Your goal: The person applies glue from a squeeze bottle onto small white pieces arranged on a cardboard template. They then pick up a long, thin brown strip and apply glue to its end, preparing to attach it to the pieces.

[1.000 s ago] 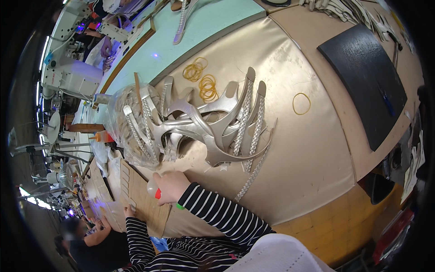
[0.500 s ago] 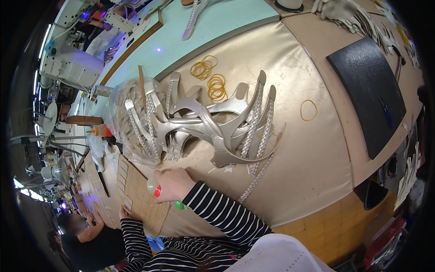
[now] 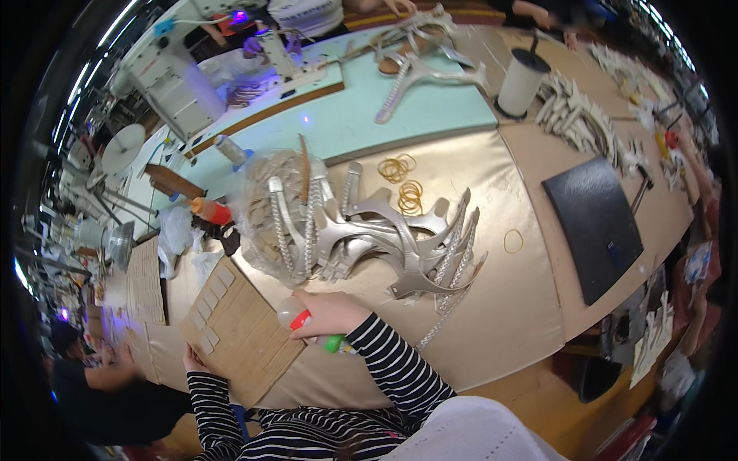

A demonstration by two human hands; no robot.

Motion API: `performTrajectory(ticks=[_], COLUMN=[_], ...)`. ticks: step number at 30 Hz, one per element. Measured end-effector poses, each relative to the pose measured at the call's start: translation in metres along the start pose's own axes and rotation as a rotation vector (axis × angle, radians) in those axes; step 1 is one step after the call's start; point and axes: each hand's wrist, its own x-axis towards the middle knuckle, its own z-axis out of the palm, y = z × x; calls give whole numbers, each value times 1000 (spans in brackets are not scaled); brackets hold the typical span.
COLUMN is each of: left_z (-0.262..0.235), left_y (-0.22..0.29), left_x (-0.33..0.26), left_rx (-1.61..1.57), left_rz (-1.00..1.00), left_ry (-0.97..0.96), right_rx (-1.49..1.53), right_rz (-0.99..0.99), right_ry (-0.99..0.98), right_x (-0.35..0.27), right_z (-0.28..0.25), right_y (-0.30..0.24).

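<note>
My right hand (image 3: 332, 311) is wrapped round a small squeeze bottle (image 3: 289, 312). A clear rounded end, a red band and a green part show outside the fingers; the rest is hidden. At the left, my left hand (image 3: 195, 361) grips the edge of a brown cardboard sheet (image 3: 257, 346). Several small pale pieces (image 3: 206, 309) lie in a row along the sheet's left part. Beyond my right hand sits a heap of silver sandal uppers (image 3: 403, 246) with braided straps, not touched by either hand.
A clear plastic bag (image 3: 257, 230) of beige pieces lies left of the uppers. Yellow rubber bands (image 3: 410, 197) are beyond them. A black board (image 3: 592, 230) is at the right, a white thread cone (image 3: 523, 84) at the back. Sewing machines (image 3: 177, 84) and other people (image 3: 108, 376) are around.
The view has shifted, so more of the far bench and of the cardboard sheet shows. Both hands keep their holds on the bottle and the sheet.
</note>
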Motion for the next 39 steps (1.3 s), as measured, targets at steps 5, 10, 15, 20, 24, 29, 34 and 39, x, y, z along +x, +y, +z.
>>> performTrajectory(ticks=[5,10,15,20,24,29,34,39], left_z=[-8,-10,1,12,18,26,38,43], left_y=[-1,-13,-5,24,38,52,60,63], left_x=[-24,-18,-37,-65,-80,-104,-132,-151], left_rx=[-241,-181,-608,-678,-691,-750,-776,-859], left_rz=[-71,78,-89,-131,-120,-118,-23,-48], left_ry=[-394,-167,-708,-520,-578,-668,-616,-556], right_rx=[-8,-80,-120,162,156,155,548,683], right_rz=[49,114,179,34,-479,-194,-574,-502], right_ry=[-12,20,66,469,856,865,890,892], right_x=[0,0,-8,-32,-42,-16,43,67], right_z=[1,10,29,54,53,57,97,134], right_y=[-8,-20,-47,-77,-103,-145,-184,-202])
